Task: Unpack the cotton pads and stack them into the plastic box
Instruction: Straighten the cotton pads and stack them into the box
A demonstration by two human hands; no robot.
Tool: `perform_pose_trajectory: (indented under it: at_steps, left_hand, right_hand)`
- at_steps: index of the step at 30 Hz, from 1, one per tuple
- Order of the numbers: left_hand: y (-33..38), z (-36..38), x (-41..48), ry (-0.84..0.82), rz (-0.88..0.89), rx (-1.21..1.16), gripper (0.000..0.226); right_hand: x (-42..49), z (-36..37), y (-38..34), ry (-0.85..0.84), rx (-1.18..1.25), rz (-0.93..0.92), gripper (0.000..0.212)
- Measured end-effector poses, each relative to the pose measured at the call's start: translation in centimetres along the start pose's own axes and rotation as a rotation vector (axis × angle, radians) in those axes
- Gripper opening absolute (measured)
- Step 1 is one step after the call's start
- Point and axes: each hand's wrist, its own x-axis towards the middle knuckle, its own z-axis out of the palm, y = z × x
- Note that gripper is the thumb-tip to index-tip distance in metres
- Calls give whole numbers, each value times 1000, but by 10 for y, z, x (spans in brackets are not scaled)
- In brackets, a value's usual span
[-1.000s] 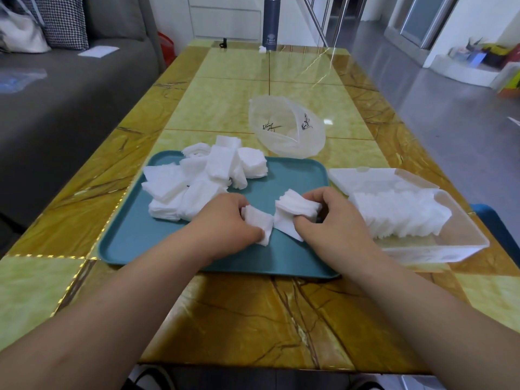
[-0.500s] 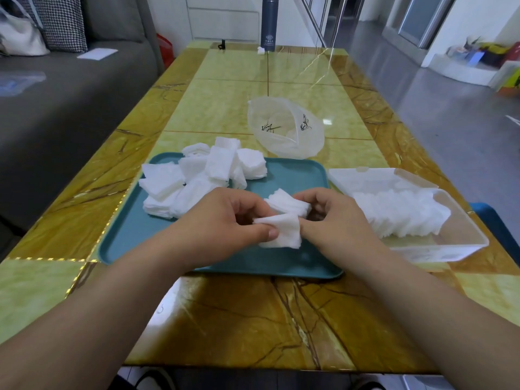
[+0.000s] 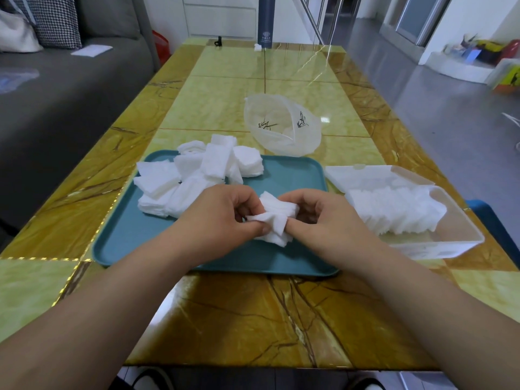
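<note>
Over the teal tray (image 3: 281, 175), my left hand (image 3: 219, 220) and my right hand (image 3: 323, 218) both pinch one small bundle of white cotton pads (image 3: 277, 218), held just above the tray's middle. A loose heap of cotton pads (image 3: 191, 175) lies on the tray's far left part. To the right stands the clear plastic box (image 3: 455, 240) with a row of cotton pads (image 3: 394, 209) stacked inside and its lid (image 3: 363, 178) hinged open toward the tray.
An empty translucent pad bag (image 3: 281, 128) lies beyond the tray. A dark bottle (image 3: 266, 21) stands at the table's far end. A grey sofa (image 3: 56, 88) runs along the left; the table's right edge drops to the floor.
My two hands have come together: the pads that my left hand held apart are now joined with the right hand's pads into one bundle, lifted slightly above the tray.
</note>
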Motion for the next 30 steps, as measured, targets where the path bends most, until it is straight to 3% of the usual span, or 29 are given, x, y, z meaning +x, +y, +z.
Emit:
perform_pose_trajectory:
  at_steps: [6, 10, 13, 17, 23, 30]
  left_hand:
    - [-2, 5, 3, 105, 17, 57, 28]
    - [-2, 6, 4, 77, 17, 85, 42]
    - [-2, 5, 2, -26, -50, 72, 60]
    - [-3, 8, 4, -97, -31, 108, 29]
    - [-6, 17, 4, -114, -122, 34, 34]
    - [-5, 27, 2, -88, -94, 61, 29]
  right_hand:
    - [-4, -1, -2, -98, -10, 4, 61]
    - [-3, 4, 0, -21, -114, -38, 41]
    - [-2, 4, 2, -35, -114, -35, 37]
    - [-4, 8, 1, -13, -69, 21, 49]
    - [-6, 20, -7, -6, 30, 152, 74]
    - [-8, 27, -13, -1, 69, 224, 77]
